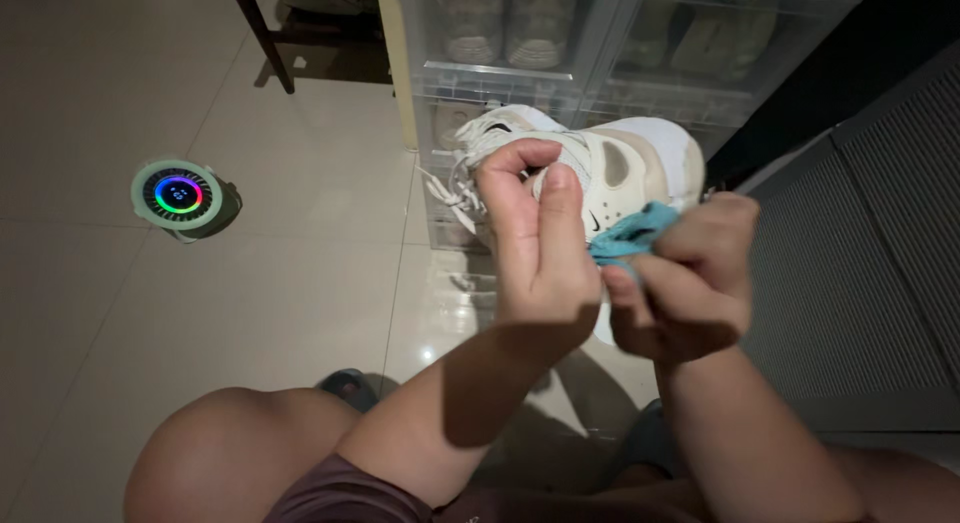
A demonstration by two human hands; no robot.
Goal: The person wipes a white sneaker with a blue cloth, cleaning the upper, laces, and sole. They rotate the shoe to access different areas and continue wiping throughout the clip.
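A white and beige sneaker [640,158] with loose laces is held up in front of me. My left hand [535,238] grips it around the tongue and collar, thumb pointing up. My right hand [690,283] is closed on a crumpled blue cloth [630,233] that presses against the shoe's side near the heel. Both forearms rise from my lap, and my bare knee [220,453] shows at the lower left.
Clear plastic shoe boxes [560,43] with pairs of shoes stand stacked just behind the sneaker. A small round device with a rainbow light ring [180,195] sits on the tiled floor [120,303] at the left. A dark ribbed panel [860,283] fills the right side. Chair legs [265,33] stand at the top left.
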